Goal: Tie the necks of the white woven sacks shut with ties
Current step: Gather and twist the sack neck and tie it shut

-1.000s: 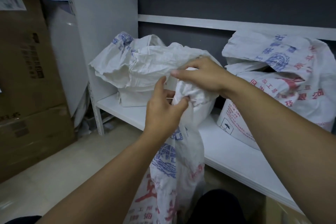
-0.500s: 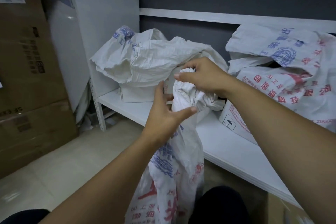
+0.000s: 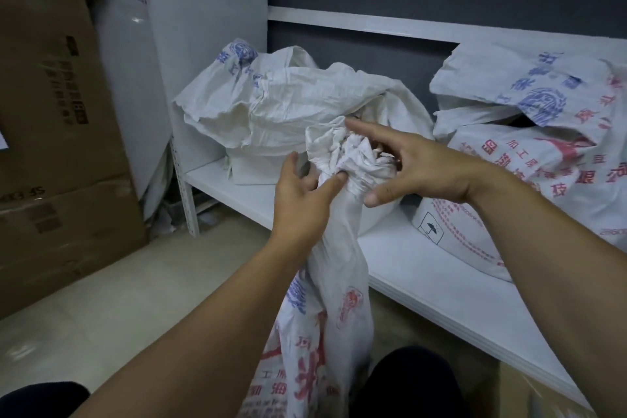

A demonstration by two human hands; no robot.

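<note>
One sack (image 3: 325,299) stood in front of the person, its neck (image 3: 346,159) bunched at chest height. The left hand (image 3: 302,193) pinched that neck, fingers closed around the gather. The right hand (image 3: 420,166) hovered just beside it, fingers spread, holding nothing. Three more sacks lay on the shelf (image 3: 441,268): one (image 3: 271,105) behind the hands, two (image 3: 529,92) stacked at right. Two boxes (image 3: 51,132) stood at left.

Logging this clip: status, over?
Left hand pinching sack neck. Right hand open beside it, fingers spread. No tie visible. Nothing in the way.
</note>
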